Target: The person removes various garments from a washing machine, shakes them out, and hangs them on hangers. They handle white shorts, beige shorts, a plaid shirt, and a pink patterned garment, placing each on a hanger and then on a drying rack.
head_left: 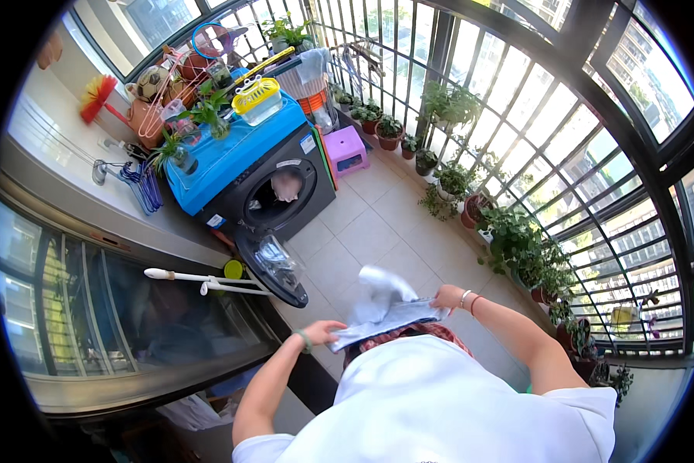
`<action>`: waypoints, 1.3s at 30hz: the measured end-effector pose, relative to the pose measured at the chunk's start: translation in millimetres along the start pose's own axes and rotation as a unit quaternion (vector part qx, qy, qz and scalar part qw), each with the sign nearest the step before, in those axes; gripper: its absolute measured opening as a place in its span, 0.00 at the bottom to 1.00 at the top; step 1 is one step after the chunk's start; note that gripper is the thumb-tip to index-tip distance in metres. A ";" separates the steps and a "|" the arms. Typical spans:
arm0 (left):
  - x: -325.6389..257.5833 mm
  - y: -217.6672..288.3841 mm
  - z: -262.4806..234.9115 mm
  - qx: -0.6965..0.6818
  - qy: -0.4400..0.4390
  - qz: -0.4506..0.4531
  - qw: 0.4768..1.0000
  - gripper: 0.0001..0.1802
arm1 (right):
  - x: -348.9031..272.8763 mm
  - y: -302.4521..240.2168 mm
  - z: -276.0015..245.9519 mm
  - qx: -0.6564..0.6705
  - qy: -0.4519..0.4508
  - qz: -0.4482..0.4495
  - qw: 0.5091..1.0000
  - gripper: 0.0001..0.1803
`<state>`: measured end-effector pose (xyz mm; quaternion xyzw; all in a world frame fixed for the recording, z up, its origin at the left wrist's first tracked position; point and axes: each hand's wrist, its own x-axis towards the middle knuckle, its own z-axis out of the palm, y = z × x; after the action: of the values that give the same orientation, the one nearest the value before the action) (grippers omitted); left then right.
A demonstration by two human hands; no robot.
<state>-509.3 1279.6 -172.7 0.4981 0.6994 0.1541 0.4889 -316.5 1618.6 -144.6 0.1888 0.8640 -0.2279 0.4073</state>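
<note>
Hands (321, 332) grip pale cloth (384, 312), open washer door (274, 265) jutting nearby.

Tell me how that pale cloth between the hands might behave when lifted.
The pale cloth is probably floppy: its far part flares loosely. It looks thin, so likely light, though dampness can't be judged. Its edge, stretched between the left hand and the right hand, may sag if slackened.

Labels (308, 143) on washer (320, 187) — illegible
</note>
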 end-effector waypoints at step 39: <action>47.0 85.5 -202.6 -0.700 0.371 0.177 0.584 0.25 | 24.0 42.5 -215.6 0.764 0.077 -0.246 0.592 0.13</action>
<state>-633.5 1413.5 -41.4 0.0154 0.3936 0.8508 0.3477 -442.3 1775.0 -52.1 0.2276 0.4150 -0.8805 -0.0260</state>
